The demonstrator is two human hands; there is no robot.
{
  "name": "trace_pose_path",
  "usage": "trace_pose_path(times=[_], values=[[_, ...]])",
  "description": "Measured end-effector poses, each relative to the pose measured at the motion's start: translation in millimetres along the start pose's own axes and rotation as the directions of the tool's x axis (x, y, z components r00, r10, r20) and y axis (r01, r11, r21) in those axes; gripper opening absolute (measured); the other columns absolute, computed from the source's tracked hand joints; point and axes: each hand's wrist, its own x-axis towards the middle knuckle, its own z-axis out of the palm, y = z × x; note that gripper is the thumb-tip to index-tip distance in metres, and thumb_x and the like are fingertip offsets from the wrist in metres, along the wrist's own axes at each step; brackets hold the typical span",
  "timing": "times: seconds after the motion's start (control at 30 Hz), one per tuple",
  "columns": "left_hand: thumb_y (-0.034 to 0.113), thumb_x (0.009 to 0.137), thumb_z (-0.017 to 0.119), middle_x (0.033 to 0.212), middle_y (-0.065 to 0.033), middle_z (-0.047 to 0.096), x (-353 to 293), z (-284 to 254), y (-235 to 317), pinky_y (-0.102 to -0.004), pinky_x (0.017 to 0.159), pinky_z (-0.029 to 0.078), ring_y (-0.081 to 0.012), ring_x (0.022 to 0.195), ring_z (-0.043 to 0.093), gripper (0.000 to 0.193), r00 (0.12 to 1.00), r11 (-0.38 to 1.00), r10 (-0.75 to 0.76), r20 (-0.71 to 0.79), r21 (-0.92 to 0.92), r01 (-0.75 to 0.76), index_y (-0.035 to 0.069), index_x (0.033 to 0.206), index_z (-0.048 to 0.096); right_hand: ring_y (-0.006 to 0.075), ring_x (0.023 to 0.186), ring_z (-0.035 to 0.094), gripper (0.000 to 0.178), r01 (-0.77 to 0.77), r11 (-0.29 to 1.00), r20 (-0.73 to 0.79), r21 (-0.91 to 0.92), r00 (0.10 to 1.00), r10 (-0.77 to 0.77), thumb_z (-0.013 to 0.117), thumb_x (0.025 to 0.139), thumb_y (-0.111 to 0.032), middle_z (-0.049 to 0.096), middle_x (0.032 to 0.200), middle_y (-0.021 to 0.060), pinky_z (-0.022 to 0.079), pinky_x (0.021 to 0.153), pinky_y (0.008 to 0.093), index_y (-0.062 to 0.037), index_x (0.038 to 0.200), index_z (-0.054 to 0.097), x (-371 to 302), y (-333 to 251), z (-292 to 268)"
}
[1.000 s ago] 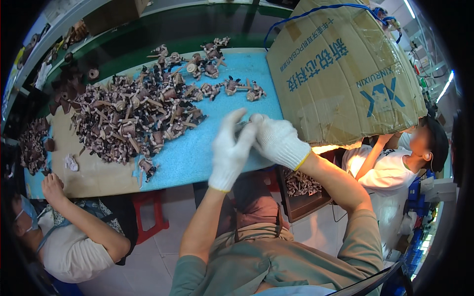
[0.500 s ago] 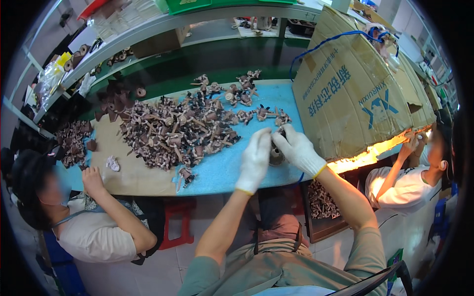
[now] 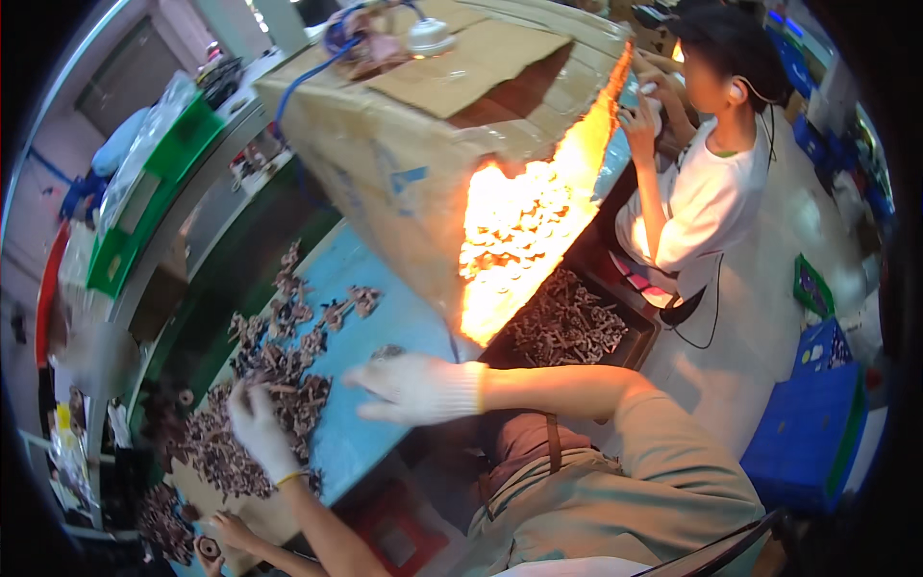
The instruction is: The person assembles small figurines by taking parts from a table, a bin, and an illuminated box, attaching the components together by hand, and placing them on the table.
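My left hand (image 3: 260, 429), in a white knit glove, hangs over the heap of small brown-and-pink figure-like parts (image 3: 231, 447). Its fingers are smeared, so I cannot make out whether they hold a part. My right hand (image 3: 415, 388), gloved the same way, is above the front edge of the blue table mat (image 3: 370, 288). Its blurred fingers point left and stand apart, with nothing visible between them. Just beyond its knuckles sits a small, round greyish piece (image 3: 387, 353), partly covered by the glove.
A large cardboard box (image 3: 385, 144), glowing orange inside, stands beyond my right hand. Below it is a dark tray (image 3: 630, 351) of small parts. A co-worker (image 3: 716, 188) sits at the right; another person's hands (image 3: 226, 534) work at lower left. Green bins (image 3: 183, 139) line the shelf.
The view has swung right. My hands, together over the round piece before, are now apart: the left has moved to the heap, the right stays near the piece.
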Motion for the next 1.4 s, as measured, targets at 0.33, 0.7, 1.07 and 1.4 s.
trace_pose_path(times=[0.33, 0.7, 1.07, 1.4], values=[[0.013, 0.104, 0.065, 0.126, -0.0203, 0.073, -37.7, 38.9, 29.5, -0.0396, 0.105, 0.052, -0.0307, 0.117, 0.07, 0.032, 0.972, 0.896, 0.171, 0.162, 0.384, -0.222, -0.005, 0.131, 0.068, 0.0313, 0.095, 0.074, 0.035, -0.508, 0.669, -0.396, -0.543, 0.857, 0.329, 0.064, 0.098, -0.042, 0.079, 0.096, 0.0132, 0.058, 0.084, 0.0478, -0.0117, 0.108, 0.079, -84.4, 229.3, -209.4], [0.015, 0.108, 0.064, 0.108, -0.008, 0.073, -113.5, 90.8, 6.6, -0.0284, 0.075, 0.055, -0.0109, 0.085, 0.066, 0.03, 0.87, 0.916, -0.378, 0.316, -0.008, 0.401, -0.003, 0.131, 0.069, 0.0192, 0.077, 0.067, 0.03, -0.621, 0.607, -0.372, -0.496, 0.783, 0.498, 0.069, 0.1, -0.032, 0.074, 0.085, 0.0094, 0.053, 0.069, 0.0362, -0.0037, 0.099, 0.078, -52.3, 305.5, -239.5], [0.01, 0.107, 0.055, 0.106, -0.0092, 0.074, -106.4, 112.5, 28.3, -0.0277, 0.072, 0.056, -0.0118, 0.079, 0.067, 0.038, 0.81, 0.895, -0.344, 0.475, -0.096, 0.436, 0.0, 0.142, 0.062, 0.0167, 0.083, 0.075, 0.012, -0.202, 0.965, -0.179, 0.167, 0.956, 0.231, 0.078, 0.094, -0.005, 0.076, 0.096, 0.0087, 0.059, 0.072, 0.0299, -0.0019, 0.105, 0.075, -91.0, 46.5, -44.2], [0.012, 0.107, 0.052, 0.118, -0.0136, 0.073, -84.5, 112.0, -0.1, -0.0281, 0.072, 0.059, -0.0158, 0.087, 0.071, 0.043, 0.73, 0.671, -0.322, 0.603, -0.398, 0.625, -0.007, 0.145, 0.059, 0.0358, 0.11, 0.07, 0.016, 0.111, 0.973, -0.338, -0.203, 0.925, -0.176, 0.072, 0.093, -0.013, 0.074, 0.116, 0.0133, 0.056, 0.095, 0.0445, -0.0058, 0.107, 0.074, 16.1, 85.5, 54.9]])
